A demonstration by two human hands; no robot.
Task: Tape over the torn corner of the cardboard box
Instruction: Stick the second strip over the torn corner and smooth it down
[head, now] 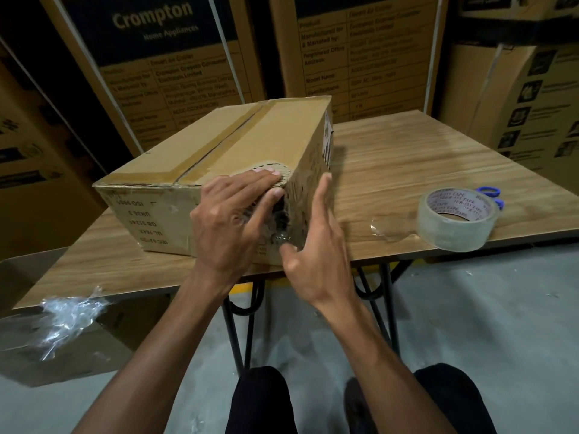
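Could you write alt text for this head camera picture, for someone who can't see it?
Two bare hands, left hand and right hand, press clear tape over the torn corner of a cardboard box on a wooden table. A clear tape roll lies to the right, with blue scissor handles behind it.

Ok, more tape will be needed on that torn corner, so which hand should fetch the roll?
Right hand: the tape roll sits on the table to its right, while the left hand presses the torn corner of the box.
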